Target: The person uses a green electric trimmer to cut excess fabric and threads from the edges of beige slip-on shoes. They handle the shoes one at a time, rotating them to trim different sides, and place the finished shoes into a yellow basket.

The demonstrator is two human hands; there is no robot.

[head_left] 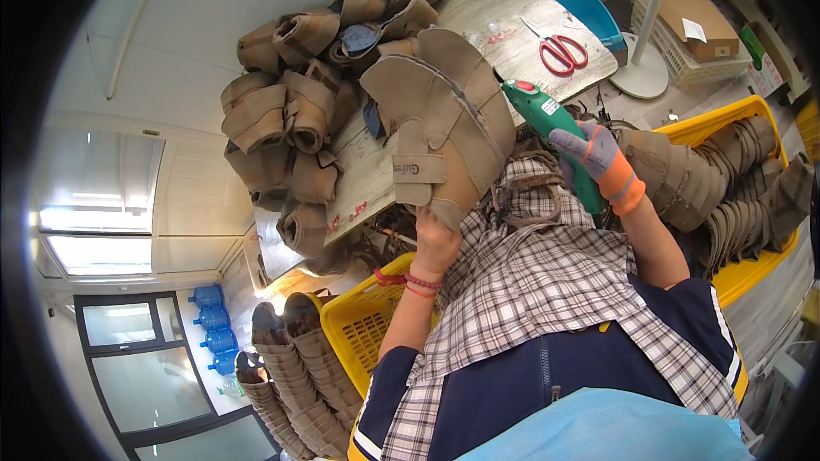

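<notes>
- Our left hand (436, 243) grips the lower edge of a tan boot upper (444, 119) and holds it up above the lap, in front of the wooden surface (512, 30). Only that one edge is pinched, so we judge the piece may swing or fold if the grip slackens.
- Our right hand (602, 162), in a grey and orange glove, is closed around a green handheld tool (547, 124) with a red button near its top. The tool's working end lies just beside the boot upper; we cannot tell whether it touches.
- Risk: the bare left hand sits close under the piece. If the tool slips off the edge, it may reach the unprotected fingers.
- Risk: a finger resting on the red button may start the tool before the piece is steady.
- Risk: a pile of rolled boot uppers (286, 111) crowds the near edge of the surface. A sweep of the held piece may knock some to the floor.
- Risk: loose dark straps (521, 196) lie on the checked apron in the lap, near the tool, and may snag on it.
- Red scissors (559, 51) lie on the surface, well apart from both hands. Yellow baskets (363, 320) of stacked pieces stand at either side.
</notes>
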